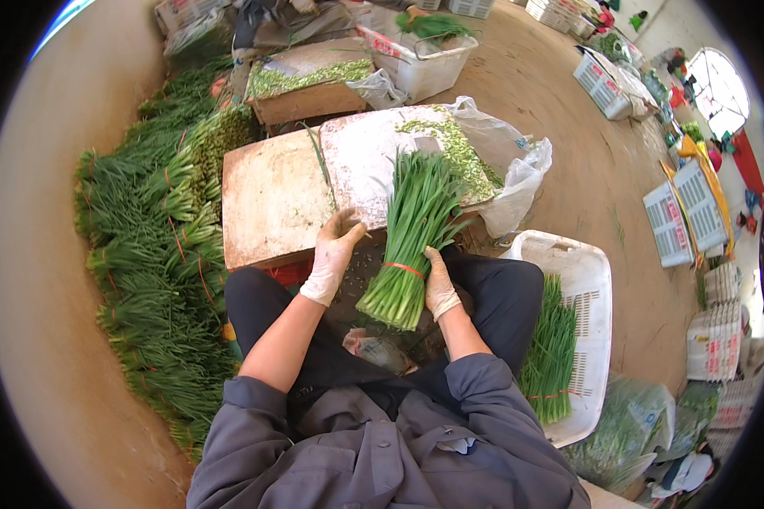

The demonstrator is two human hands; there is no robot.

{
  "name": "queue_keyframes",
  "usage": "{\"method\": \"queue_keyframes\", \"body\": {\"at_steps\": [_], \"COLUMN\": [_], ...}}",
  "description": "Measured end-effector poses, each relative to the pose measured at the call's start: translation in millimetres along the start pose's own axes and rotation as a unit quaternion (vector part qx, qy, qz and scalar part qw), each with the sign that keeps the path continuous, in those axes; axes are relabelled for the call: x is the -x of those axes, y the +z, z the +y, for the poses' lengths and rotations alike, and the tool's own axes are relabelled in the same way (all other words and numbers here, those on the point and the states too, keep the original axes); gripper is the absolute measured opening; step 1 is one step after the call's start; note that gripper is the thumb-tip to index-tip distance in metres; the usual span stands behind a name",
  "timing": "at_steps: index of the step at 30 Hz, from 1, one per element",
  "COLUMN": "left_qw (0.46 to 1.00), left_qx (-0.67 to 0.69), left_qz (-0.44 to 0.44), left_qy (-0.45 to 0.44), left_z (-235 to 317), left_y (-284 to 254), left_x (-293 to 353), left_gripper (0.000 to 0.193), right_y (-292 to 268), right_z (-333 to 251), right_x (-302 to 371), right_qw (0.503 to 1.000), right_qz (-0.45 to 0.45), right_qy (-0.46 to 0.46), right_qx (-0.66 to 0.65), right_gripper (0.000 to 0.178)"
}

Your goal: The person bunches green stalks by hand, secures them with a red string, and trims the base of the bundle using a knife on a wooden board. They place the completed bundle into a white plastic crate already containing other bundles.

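A thick bunch of green garlic chives (pixel 416 208) stands tilted above my lap, pale cut ends down, with a red band around its lower part. My right hand (pixel 440 287), in a pale glove, grips its right side near the band. My left hand (pixel 335 254), also gloved, is raised to the left of the bunch, apart from it, with fingers loosely bent and spread. By its fingertips a thin green leaf (pixel 321 161) lies along the seam of the worn wooden board (pixel 272 195). Whether those fingertips touch the leaf is hard to make out.
Banded chive bunches (pixel 144 280) are heaped along the wall at left. At right a white plastic crate (pixel 598 322) holds more chives. Pale trimmings (pixel 458 153) and a plastic bag (pixel 522 182) lie at the board's far right. Beyond is another person's work board (pixel 301 106).
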State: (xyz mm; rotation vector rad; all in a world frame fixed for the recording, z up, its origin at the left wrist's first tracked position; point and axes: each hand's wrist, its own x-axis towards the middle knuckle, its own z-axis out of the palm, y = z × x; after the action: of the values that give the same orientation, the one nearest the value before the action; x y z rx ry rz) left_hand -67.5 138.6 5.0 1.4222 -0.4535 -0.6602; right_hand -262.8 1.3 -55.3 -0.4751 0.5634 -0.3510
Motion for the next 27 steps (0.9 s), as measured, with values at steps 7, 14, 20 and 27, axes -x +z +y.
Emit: {"method": "queue_keyframes", "body": {"at_steps": [7,14,20,27], "left_qw": [0.928,0.854,0.899,0.873], "left_qx": [0.116,0.399,0.323,0.330], "left_qz": [-0.149,-0.091,-0.079,-0.080], "left_qy": [-0.320,-0.321,-0.286,-0.351], "left_z": [-0.2,-19.5,-29.3,-30.2], "left_y": [21.2,23.9,37.1,42.3], "left_x": [23.9,19.7,14.7,18.9], "left_gripper": [0.076,0.041,0.043,0.042], "right_y": [15.2,40.7,31.6,60.8], "right_z": [-5.1,-6.4,-32.9,-66.4], "right_x": [25.3,36.5,21.3,66.9], "right_qw": [0.996,0.989,0.859,0.673], "right_qz": [-0.082,-0.098,0.057,-0.002], "right_qy": [0.004,-0.039,-0.377,-0.464], "right_qx": [0.017,0.106,0.343,0.576], "right_gripper": [0.057,0.061,0.063,0.019]}}
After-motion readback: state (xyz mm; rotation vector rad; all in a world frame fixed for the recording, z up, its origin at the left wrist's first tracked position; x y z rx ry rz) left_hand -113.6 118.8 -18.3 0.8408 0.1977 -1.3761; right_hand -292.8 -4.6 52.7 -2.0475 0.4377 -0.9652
